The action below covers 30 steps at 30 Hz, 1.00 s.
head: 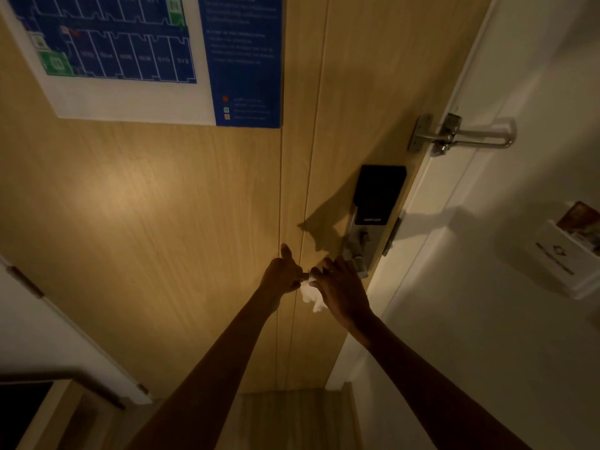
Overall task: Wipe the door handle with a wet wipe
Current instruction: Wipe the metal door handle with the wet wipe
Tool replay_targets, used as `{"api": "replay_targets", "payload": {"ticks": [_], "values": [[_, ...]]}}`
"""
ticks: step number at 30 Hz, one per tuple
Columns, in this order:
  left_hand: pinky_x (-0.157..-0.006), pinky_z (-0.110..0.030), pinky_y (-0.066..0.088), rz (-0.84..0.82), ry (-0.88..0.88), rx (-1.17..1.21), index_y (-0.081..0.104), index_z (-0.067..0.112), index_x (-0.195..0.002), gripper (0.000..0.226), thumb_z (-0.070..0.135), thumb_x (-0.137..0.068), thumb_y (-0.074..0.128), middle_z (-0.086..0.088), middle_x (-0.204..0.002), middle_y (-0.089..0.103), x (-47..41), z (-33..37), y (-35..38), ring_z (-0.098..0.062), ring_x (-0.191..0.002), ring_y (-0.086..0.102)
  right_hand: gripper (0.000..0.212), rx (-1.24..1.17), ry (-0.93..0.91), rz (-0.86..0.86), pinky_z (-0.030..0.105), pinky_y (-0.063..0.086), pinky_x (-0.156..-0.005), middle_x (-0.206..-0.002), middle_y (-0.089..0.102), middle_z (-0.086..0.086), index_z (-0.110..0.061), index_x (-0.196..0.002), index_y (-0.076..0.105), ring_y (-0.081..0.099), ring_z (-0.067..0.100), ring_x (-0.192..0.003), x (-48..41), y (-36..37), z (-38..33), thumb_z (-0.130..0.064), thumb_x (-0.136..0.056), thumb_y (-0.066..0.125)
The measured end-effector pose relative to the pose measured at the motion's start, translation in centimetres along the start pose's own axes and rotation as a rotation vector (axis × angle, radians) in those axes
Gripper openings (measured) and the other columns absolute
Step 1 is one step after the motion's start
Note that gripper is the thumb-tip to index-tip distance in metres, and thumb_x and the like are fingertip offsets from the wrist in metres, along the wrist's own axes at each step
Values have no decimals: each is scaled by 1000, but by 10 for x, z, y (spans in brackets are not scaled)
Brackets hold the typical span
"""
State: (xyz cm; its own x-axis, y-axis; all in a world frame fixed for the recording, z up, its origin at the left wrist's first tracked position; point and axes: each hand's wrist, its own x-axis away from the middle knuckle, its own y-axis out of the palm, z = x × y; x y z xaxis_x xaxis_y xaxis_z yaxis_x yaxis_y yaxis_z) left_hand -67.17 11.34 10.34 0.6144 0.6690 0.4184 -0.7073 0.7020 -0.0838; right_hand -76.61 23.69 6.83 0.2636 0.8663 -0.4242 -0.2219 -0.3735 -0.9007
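Both arms reach up to a wooden door (162, 222) in dim, warm light. The left hand (281, 271) has its thumb raised and its fingers curled in, pinching one end of a crumpled white wet wipe (311, 295) — the wipe hangs between the two hands and sags below them. The right hand (341, 287) is seen from the back, its fingers bent over the other end of the wipe; its fingertips are hidden, so how tightly it pinches cannot be told. Just past the right hand, partly covered by its knuckles, sits the metal door handle (357, 263), below a black smart lock (376, 196) panel. Whether the wipe touches the handle cannot be seen. Well above the right hand a metal swing latch (461, 134) bridges door and white frame (454, 190). Far above the left hand hangs a blue floor plan (130, 43). To the right of the right hand, on the wall, is a white card holder (565, 254).
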Motion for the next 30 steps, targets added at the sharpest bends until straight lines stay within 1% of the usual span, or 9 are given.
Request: {"api": "replay_targets", "payload": {"ticks": [2, 3, 5, 7, 11, 16, 19, 25, 30], "values": [[-94, -40, 49, -22, 34, -41, 62, 6, -104, 52, 42, -100, 26, -14, -86, 62, 1, 0, 0, -24, -80, 59, 24, 4, 3, -1, 34, 50, -84, -97, 67, 2, -18, -95, 67, 61, 22, -97, 0, -2, 3, -35, -79, 73], [-91, -38, 49, -26, 54, -39, 62, 7, -104, 50, 42, -100, 26, -14, -87, 61, 1, -1, 0, -24, -79, 58, 24, 7, 9, -1, 34, 50, -84, -97, 67, 2, -18, -94, 68, 61, 22, -97, -1, -2, 1, -35, -79, 74], [-82, -35, 48, -15, 76, 7, 58, 10, -74, 61, 51, -98, 19, -13, -82, 60, 1, -6, -1, -20, -71, 55, 25, -12, 16, -5, 35, 50, -87, -99, 67, 2, -17, -95, 68, 61, 22, -100, -4, -2, -6, -34, -78, 74], [-80, -34, 47, -2, 83, 30, 53, 11, -64, 66, 55, -96, 17, -13, -79, 61, 3, -7, -1, -21, -71, 55, 25, -20, 13, 12, 35, 51, -87, -100, 67, 2, -17, -97, 68, 61, 22, -100, 0, -4, -3, -32, -78, 75], [-81, -35, 51, 12, 34, 57, 59, 9, -69, 67, 56, -96, 20, -9, -72, 66, 1, -4, 0, -21, -71, 61, 23, 28, 11, 14, 37, 51, -85, -97, 67, 3, -18, -95, 67, 61, 23, -95, 9, -12, 17, -33, -78, 75], [-69, -27, 54, 5, 24, 60, 65, 6, -87, 69, 57, -96, 19, -6, -77, 70, -1, -6, 1, -19, -79, 66, 26, 43, 31, -38, 35, 51, -84, -95, 68, 3, -17, -92, 69, 63, 22, -95, 1, -14, 1, -32, -74, 79], [-70, -28, 54, -11, -6, 72, 66, 2, -94, 74, 58, -95, 18, -8, -79, 71, -1, -5, 1, -21, -80, 67, 24, 26, 30, -37, 36, 52, -79, -90, 68, 4, -18, -89, 70, 64, 23, -87, 8, -22, 18, -31, -72, 80], [-70, -29, 51, -69, -84, 128, 65, 7, -86, 75, 64, -92, 16, -10, -92, 70, -3, -6, 1, -21, -84, 66, 24, 53, 54, -83, 38, 50, -85, -95, 67, 2, -19, -89, 69, 61, 22, -96, 1, -15, 5, -33, -72, 79], [-69, -29, 51, -61, -105, 146, 65, 5, -80, 78, 63, -92, 16, -11, -81, 68, -2, -1, 6, -21, -77, 64, 21, 18, 28, -60, 36, 50, -84, -96, 66, 1, -20, -91, 68, 60, 21, -96, 14, -20, 34, -31, -76, 78]]}}
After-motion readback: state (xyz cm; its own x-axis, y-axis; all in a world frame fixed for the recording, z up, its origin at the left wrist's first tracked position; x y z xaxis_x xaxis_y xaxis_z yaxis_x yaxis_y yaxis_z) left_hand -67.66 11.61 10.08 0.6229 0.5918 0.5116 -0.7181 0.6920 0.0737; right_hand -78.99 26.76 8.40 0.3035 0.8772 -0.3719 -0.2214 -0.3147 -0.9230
